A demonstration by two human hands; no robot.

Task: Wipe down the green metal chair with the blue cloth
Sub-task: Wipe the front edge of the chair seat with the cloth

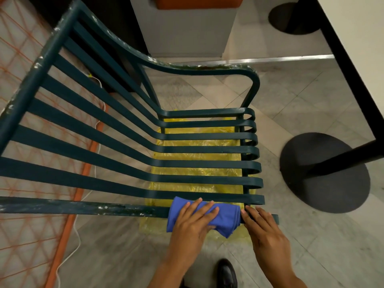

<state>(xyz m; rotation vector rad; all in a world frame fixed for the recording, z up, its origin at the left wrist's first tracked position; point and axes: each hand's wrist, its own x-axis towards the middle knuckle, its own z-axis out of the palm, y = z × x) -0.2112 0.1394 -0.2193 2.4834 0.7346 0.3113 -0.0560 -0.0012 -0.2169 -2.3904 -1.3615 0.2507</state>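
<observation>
The dark green metal chair [116, 129] with flat slats fills the middle and left of the head view. Its paint is chipped along the frame. A folded blue cloth [225, 220] lies over the nearest armrest bar, close to that bar's front end. My left hand [193, 223] presses flat on the cloth with fingers spread. Just right of the cloth, my right hand [264, 229] rests on the same bar, fingertips touching the cloth's edge.
A yellow plastic sheet [199, 169] lies on the tiled floor under the seat. A black round table base [324, 173] stands to the right, another [291, 17] at the back. An orange mesh panel [31, 183] and a white cable [76, 242] lie left. My black shoe [227, 274] is below.
</observation>
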